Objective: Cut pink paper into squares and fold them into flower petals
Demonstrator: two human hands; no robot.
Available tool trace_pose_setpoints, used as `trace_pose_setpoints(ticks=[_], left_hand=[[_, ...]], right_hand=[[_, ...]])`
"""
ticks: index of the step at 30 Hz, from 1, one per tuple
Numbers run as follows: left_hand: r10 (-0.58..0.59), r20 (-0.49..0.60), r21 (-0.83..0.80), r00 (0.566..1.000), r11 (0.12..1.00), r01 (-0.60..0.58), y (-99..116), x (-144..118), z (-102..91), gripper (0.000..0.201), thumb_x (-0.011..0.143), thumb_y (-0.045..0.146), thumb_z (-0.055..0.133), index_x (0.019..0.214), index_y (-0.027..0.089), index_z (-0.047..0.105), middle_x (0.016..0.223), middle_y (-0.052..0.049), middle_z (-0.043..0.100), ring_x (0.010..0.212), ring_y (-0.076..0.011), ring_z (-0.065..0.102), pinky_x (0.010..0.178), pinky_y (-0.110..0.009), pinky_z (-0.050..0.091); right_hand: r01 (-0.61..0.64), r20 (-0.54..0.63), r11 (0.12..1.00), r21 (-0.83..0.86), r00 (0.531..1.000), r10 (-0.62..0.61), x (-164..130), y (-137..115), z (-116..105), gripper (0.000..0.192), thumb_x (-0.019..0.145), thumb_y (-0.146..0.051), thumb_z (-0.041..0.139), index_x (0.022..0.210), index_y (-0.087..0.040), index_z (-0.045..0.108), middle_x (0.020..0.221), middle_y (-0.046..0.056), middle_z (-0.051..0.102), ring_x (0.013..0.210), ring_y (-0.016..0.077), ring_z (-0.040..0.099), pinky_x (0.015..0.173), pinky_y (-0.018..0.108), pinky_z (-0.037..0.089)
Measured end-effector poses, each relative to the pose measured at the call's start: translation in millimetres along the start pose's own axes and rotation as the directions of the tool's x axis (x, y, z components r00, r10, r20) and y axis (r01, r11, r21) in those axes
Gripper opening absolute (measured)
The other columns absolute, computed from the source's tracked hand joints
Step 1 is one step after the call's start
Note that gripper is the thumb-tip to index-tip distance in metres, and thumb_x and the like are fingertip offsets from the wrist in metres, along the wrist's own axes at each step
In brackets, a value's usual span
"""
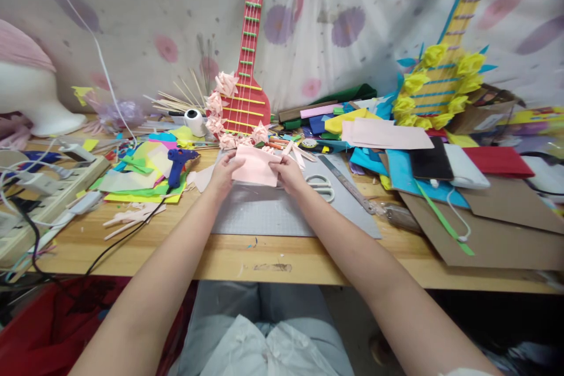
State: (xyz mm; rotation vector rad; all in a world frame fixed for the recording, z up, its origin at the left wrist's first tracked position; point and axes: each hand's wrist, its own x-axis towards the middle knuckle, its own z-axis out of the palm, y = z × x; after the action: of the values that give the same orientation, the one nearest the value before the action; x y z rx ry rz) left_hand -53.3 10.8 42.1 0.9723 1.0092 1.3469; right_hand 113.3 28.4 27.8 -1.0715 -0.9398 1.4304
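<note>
A pale pink sheet of paper [255, 167] is stretched between my two hands above the grey cutting mat [264, 211]. My left hand [225, 171] pinches its left edge, and my right hand [288, 173] grips the right edge. Behind the sheet leans a red paper lute-like instrument [247, 91] with yellow and green strips and pink paper flowers [215, 104] along its left and lower edge. Scissors with pale handles [321, 186] lie just right of my right hand, beside a metal ruler [346, 182]. Folded pink strips [296, 154] rest behind that hand.
To the left are a blue glue gun [176, 167] on coloured paper scraps, its black cord, and a power strip [48, 200]. On the right lie pink sheets [385, 133], coloured paper and brown cardboard [467, 235]. A yellow flowered instrument [440, 79] stands behind them.
</note>
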Motion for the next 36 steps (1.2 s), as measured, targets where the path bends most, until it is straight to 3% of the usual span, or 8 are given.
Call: trace_pose_setpoints(ticks=[5,10,13,19,27,32,36], left_hand=[[-0.087,0.001,-0.253,0.996,0.964,0.084,-14,-13,17.2,0.039,0.069,0.031,0.061,0.106,0.019,0.055,0.111,-0.005,0.062,0.100,-0.0169,0.058,0.081,-0.026,0.048],[-0.073,-0.161,-0.344,0.984,0.939,0.013,-31,-13,30.5,0.041,0.072,0.019,0.059,0.113,0.018,0.052,0.121,-0.006,0.057,0.108,-0.0190,0.054,0.086,-0.028,0.048],[-0.063,-0.213,-0.324,0.975,0.946,-0.009,-34,-10,29.7,0.038,0.072,0.016,0.059,0.110,0.015,0.054,0.117,-0.008,0.059,0.105,-0.0194,0.057,0.084,-0.029,0.049],[-0.010,-0.328,-0.118,0.945,0.993,-0.030,-39,-9,21.4,0.033,0.069,0.022,0.063,0.101,0.015,0.059,0.108,-0.008,0.064,0.097,-0.0200,0.061,0.080,-0.029,0.050],[-0.059,-0.211,-0.125,0.976,0.992,0.034,-32,-12,11.3,0.034,0.060,0.020,0.069,0.092,0.012,0.062,0.093,-0.009,0.069,0.089,-0.0209,0.063,0.079,-0.032,0.050],[-0.098,-0.047,-0.246,0.994,0.966,0.084,-22,-19,8.8,0.043,0.058,0.025,0.071,0.098,0.012,0.061,0.100,-0.010,0.067,0.089,-0.0214,0.063,0.080,-0.032,0.050],[-0.115,-0.106,-0.172,0.988,0.980,0.096,-26,-19,9.4,0.036,0.062,0.021,0.068,0.096,0.012,0.061,0.100,-0.010,0.067,0.087,-0.0208,0.063,0.078,-0.032,0.051]], right_hand=[[-0.183,-0.065,0.945,0.271,0.976,0.208,-6,5,15,0.016,0.065,-0.008,0.054,0.076,-0.019,0.051,0.069,-0.001,0.062,0.069,0.0131,0.060,0.067,0.027,0.052],[-0.195,-0.041,0.931,0.308,0.975,0.218,-11,16,24,0.018,0.066,-0.008,0.057,0.080,-0.018,0.054,0.072,0.001,0.064,0.076,0.0163,0.062,0.070,0.030,0.054],[-0.181,-0.027,0.949,0.258,0.981,0.195,-12,19,25,0.016,0.066,-0.011,0.059,0.080,-0.018,0.054,0.072,0.002,0.064,0.077,0.0167,0.062,0.068,0.030,0.054],[-0.157,0.014,0.976,0.152,0.988,0.157,-16,18,21,0.015,0.064,-0.015,0.062,0.074,-0.019,0.052,0.070,-0.001,0.062,0.067,0.0119,0.059,0.060,0.023,0.050],[-0.063,0.031,0.987,-0.149,0.997,0.068,-7,11,7,0.017,0.056,-0.018,0.066,0.070,-0.015,0.056,0.061,-0.003,0.057,0.056,0.0082,0.051,0.054,0.020,0.040],[-0.093,0.079,0.992,-0.082,0.992,0.100,-7,9,9,0.019,0.054,-0.020,0.066,0.068,-0.015,0.054,0.060,-0.004,0.056,0.054,0.0076,0.050,0.054,0.020,0.039],[-0.096,0.095,0.989,-0.113,0.990,0.107,-8,9,12,0.017,0.057,-0.019,0.065,0.069,-0.015,0.053,0.061,-0.003,0.055,0.055,0.0073,0.050,0.054,0.020,0.040]])
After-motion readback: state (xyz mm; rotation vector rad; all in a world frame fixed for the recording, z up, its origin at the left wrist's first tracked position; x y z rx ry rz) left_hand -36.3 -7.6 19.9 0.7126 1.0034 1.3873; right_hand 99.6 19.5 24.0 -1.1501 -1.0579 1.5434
